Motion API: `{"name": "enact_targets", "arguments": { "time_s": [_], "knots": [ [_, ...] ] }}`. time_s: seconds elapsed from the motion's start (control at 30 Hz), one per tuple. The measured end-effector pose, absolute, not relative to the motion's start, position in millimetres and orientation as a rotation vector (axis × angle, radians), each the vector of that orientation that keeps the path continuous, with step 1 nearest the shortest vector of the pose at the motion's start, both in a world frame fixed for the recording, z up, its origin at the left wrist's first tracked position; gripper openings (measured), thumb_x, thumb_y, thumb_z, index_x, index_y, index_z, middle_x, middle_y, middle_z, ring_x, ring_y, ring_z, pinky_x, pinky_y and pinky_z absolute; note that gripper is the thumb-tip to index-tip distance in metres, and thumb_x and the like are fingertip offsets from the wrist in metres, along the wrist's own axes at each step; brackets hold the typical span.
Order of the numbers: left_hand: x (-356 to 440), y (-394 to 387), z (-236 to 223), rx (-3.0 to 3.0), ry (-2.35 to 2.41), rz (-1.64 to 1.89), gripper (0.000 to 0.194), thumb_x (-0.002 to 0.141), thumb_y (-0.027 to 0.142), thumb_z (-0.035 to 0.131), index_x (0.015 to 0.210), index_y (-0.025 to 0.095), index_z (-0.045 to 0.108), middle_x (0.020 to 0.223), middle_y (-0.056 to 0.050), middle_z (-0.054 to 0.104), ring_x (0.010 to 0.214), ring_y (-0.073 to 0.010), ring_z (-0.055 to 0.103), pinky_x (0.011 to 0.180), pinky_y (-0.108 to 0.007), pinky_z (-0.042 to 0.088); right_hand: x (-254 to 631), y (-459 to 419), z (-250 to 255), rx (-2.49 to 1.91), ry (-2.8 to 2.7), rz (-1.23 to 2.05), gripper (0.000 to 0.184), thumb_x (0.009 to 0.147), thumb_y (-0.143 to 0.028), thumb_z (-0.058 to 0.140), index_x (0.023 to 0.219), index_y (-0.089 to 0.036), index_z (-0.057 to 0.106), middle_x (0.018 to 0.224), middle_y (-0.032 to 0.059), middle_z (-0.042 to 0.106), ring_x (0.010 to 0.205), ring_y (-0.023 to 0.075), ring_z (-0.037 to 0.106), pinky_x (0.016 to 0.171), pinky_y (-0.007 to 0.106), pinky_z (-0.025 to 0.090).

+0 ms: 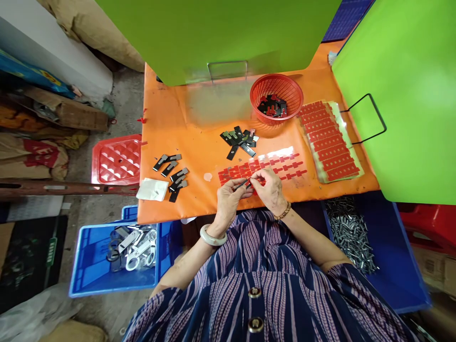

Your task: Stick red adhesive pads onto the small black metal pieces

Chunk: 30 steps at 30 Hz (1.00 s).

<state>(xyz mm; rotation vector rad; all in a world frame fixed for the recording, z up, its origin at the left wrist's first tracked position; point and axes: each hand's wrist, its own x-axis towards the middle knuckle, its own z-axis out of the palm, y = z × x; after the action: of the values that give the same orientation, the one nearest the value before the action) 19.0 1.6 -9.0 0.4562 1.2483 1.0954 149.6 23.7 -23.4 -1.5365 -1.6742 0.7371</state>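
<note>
Both my hands meet at the near edge of the orange table. My left hand pinches a small flat dark metal piece, and my right hand closes its fingertips on the same piece from the right. Just beyond them lies a clear sheet of red stickers. A loose pile of dark metal pieces sits further back, and several more pieces lie spread at the table's left.
A red basket holds more dark pieces. A stack of red sticker sheets lies at the right. Green screens stand behind and right. Blue bins sit below: one with metal clips, one with small metal parts. A white cloth.
</note>
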Motion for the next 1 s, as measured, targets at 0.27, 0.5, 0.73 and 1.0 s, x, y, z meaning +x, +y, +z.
{"name": "enact_targets", "arguments": {
  "time_s": [0.27,0.5,0.73,1.0],
  "knots": [
    [16.4,1.8,-11.4,0.41,1.225,1.085,0.031,0.065,0.02,0.077,0.09,0.01,0.064,0.071,-0.005,0.073,0.065,-0.0173,0.073,0.064,-0.025,0.059,164.2,29.6,-29.6,-1.573,-1.574,0.702,0.023,0.082,-0.03,0.061,0.101,-0.018,0.057,0.102,0.0095,0.061,0.08,0.0181,0.057,0.075,0.035,0.051],
    [18.5,1.2,-6.2,0.447,1.179,1.055,0.033,0.065,0.021,0.077,0.093,0.009,0.064,0.071,-0.005,0.073,0.065,-0.0173,0.073,0.065,-0.025,0.058,163.4,24.4,-20.5,-1.44,-1.472,1.19,0.025,0.091,-0.042,0.05,0.083,-0.019,0.059,0.069,-0.0011,0.059,0.062,0.0125,0.055,0.063,0.026,0.046],
    [22.4,0.4,-2.3,0.581,1.204,0.984,0.032,0.068,0.03,0.077,0.089,0.011,0.064,0.06,-0.001,0.068,0.052,-0.012,0.065,0.055,-0.022,0.053,162.6,19.6,-15.6,-1.432,-1.441,1.25,0.023,0.086,-0.038,0.054,0.07,-0.02,0.053,0.062,-0.0027,0.054,0.057,0.0114,0.05,0.056,0.024,0.042],
    [26.4,-0.2,-2.8,0.693,1.204,0.993,0.032,0.063,0.031,0.079,0.083,0.013,0.062,0.051,0.004,0.061,0.042,-0.0072,0.052,0.043,-0.018,0.038,173.9,12.4,-10.3,-1.377,-1.251,1.572,0.025,0.081,-0.042,0.059,0.071,-0.02,0.055,0.063,-0.0027,0.056,0.049,0.0105,0.053,0.051,0.025,0.045]
  ]
}}
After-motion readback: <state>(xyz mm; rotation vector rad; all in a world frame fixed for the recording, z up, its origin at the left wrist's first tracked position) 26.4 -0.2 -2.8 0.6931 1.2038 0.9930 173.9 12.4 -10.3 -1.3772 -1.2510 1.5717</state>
